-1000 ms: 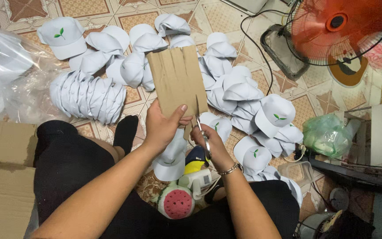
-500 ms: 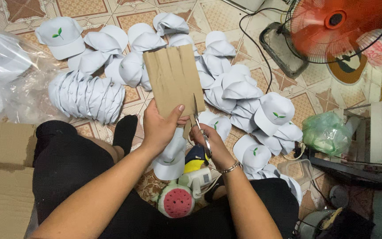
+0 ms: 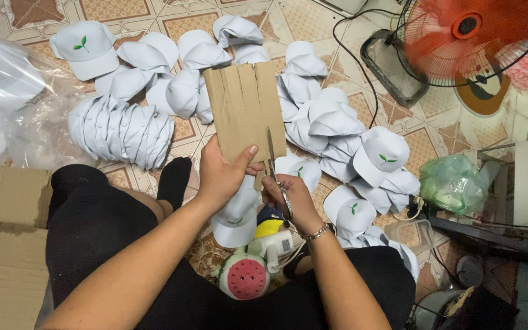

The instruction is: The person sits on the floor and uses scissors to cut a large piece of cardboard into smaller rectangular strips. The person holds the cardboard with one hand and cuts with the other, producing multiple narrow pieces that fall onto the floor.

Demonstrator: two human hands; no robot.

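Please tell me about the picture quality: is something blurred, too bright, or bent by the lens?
Head view: the cardboard piece, left hand and right hand with the scissors look sharp; the spinning orange fan is motion-blurred; the clear plastic bag of white caps shows pale glare; light is soft and even; floor tiles bend slightly near the edges.

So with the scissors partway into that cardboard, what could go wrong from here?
1. The left hand grips the cardboard piece with its thumb close beside the scissors, so a slip might nick it.
2. The piece already has several slits; a wandering cut could run into one and spoil the strip.
3. Offcuts may drop onto the white caps on the floor below.
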